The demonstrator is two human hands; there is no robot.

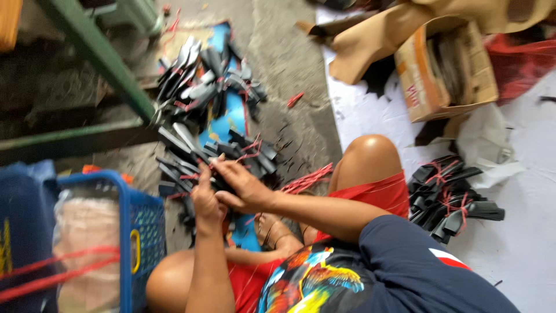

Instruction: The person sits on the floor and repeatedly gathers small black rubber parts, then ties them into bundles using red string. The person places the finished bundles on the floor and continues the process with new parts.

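I sit on the floor in red shorts, knees apart. My left hand (207,200) and my right hand (243,185) meet over a bundle of flat black pieces (191,177), both closed around it in front of me. Thin red string (249,155) runs around the pieces by my fingers. Beyond my hands lies a larger heap of black pieces (202,87), several tied with red string, on a blue sheet (231,113).
A blue plastic basket (130,232) with a bagged load stands at my left. Tied black bundles (449,197) lie on white sheeting at right. An open cardboard box (446,66) sits behind them. A green metal frame (98,58) crosses upper left. Loose red strings (304,181) lie by my knee.
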